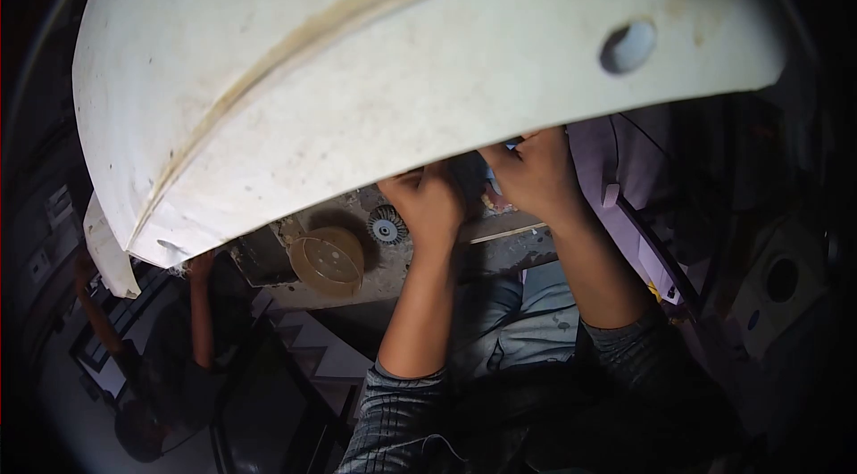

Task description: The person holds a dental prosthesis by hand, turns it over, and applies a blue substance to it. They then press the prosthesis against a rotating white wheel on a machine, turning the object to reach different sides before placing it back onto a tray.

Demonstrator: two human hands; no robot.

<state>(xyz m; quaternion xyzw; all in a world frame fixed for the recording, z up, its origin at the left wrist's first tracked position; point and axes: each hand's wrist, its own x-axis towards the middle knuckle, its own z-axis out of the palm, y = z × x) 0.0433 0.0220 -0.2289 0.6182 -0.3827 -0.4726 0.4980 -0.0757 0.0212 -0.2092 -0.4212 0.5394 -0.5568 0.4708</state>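
A large white curved shell (375,90) with a hole fills the upper view and hides most of my fingers. Below its edge, my left hand (427,206) is closed, its fingers curled; whatever is in them is hidden. My right hand (533,175) is to its right, also with bent fingers, near a small blue patch that I cannot make out. Just left of my left wrist, a round dark wheel with a ribbed or bristled rim and pale hub (386,226) lies on the worn grey bench (500,246). Beside that wheel sits a shallow tan round dish (328,264).
At the lower left, another person (170,367) has raised arms near the shell's edge. A purplish panel (625,179) stands to the right, with a pale box with a dark round opening (781,282) farther out. The bench's front edge runs above my lap.
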